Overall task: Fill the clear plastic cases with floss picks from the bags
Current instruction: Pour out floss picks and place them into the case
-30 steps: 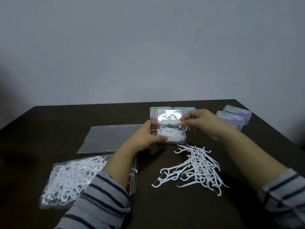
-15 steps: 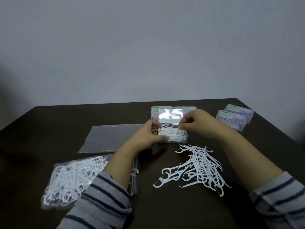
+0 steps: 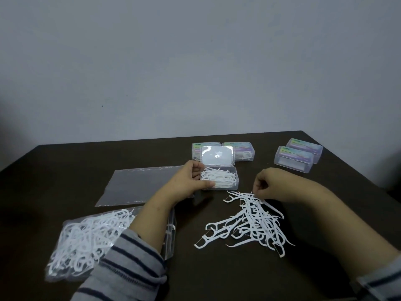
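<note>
While the dark bench (image 3: pixel 217 279) carries every item, the left hand (image 3: pixel 184 183) grips an open clear case (image 3: pixel 219 178) and the right hand (image 3: pixel 272 184) reaches into loose floss picks (image 3: pixel 251 222).

A flat empty bag (image 3: pixel 138 183) lies left of the case; nearer, a full bag of picks (image 3: pixel 86 240) sits partly under the left forearm. The loose heap fans out near-left to far-right, most long axes running diagonally, handles thin and white, bowed heads toward the near left. The case's long axis runs left-right, lid raised at the back, white picks lying across inside. Left thumb and fingers (image 3: pixel 208 184) curl round its left end. Right fingers curl at the heap's far tip, apparently pinching a pick. Closed cases (image 3: pixel 297 155) stand behind.
</note>
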